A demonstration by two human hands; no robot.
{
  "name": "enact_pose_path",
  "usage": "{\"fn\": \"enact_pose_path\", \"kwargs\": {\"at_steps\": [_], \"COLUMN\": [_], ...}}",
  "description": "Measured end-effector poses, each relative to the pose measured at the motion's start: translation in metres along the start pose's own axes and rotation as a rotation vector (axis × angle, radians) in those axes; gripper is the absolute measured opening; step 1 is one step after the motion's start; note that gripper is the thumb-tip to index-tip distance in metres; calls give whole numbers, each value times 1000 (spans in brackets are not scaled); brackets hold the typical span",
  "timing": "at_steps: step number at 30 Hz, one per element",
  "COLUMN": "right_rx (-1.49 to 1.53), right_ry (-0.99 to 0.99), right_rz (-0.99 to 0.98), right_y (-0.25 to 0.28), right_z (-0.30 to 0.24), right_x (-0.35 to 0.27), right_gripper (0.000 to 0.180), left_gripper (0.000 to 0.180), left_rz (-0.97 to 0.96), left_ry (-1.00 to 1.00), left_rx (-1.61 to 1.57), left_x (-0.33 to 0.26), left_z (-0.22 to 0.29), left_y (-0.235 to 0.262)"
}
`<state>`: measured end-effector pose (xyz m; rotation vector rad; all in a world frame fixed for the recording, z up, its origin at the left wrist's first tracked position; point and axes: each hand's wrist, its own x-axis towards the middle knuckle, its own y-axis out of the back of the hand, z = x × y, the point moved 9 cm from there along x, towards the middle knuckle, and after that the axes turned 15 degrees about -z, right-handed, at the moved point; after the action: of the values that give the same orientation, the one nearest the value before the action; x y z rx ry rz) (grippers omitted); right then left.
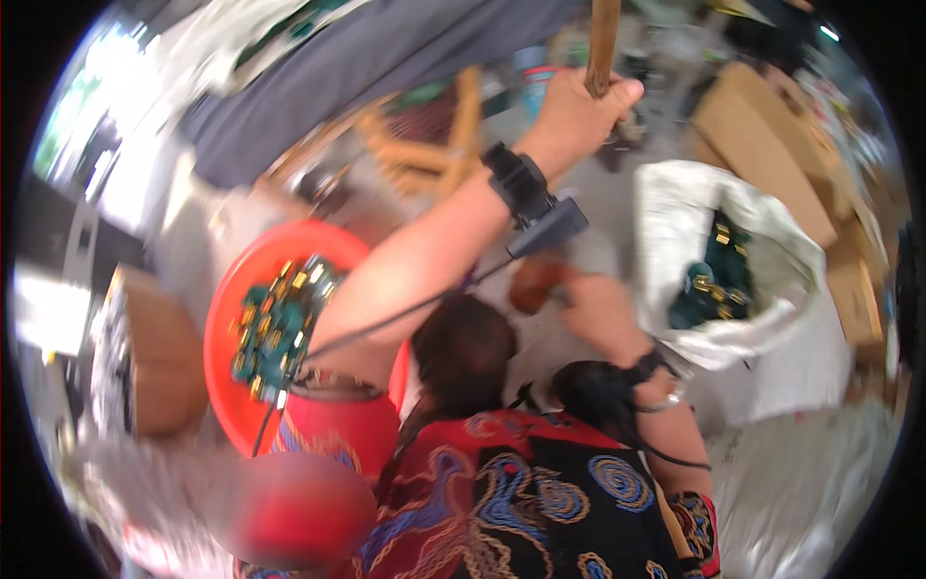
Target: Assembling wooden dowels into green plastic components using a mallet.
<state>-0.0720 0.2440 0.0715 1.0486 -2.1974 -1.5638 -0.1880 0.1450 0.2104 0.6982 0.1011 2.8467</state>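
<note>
My left hand is raised at the upper middle, its fingers wrapped round a wooden handle that runs out past the top edge. My right hand is lower and smeared by motion. Its fingers meet or lie beside a reddish-brown rounded object; whether they hold it is unclear. Left of my left forearm stands an orange-red basin holding many small dark green and gold pieces. A white woven sack stands open to the right of my right hand, with similar green and gold pieces inside.
A wooden stool or frame stands behind my left forearm. Cardboard boxes lean beyond the sack, and another carton sits at the far left. Grey cloth hangs across the upper left. A cable runs along my left arm.
</note>
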Motion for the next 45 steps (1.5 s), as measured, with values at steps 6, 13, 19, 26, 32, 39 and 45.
{"fn": "enact_pose_path", "kwargs": {"at_steps": [6,13,19,26,32,39,45], "right_rx": [194,442,645,736,667,579,527], "right_ry": [-40,-117,-143,-56,-156,-103,-135], "right_rz": [138,88,-12,107,48,26,85], "right_y": [22,0,-19,-11,-8,-15,-2], "right_z": [12,16,13,5,15,16,0], "right_x": [8,31,33,27,23,31,24], "right_gripper": [32,18,34,34,39,37,28], "left_gripper": [28,33,32,18,43,29,22], "left_rz": [384,343,389,772,852,464,347], "left_ry": [492,956,1317,1078,944,474,513], "left_rx": [711,570,340,-72,-30,-483,-234], "left_x": [-244,-519,-554,-559,-529,-310,-235], "left_z": [-66,-193,-267,-239,-168,-94,-158], "left_y": [221,203,159,182,214,159,151]}}
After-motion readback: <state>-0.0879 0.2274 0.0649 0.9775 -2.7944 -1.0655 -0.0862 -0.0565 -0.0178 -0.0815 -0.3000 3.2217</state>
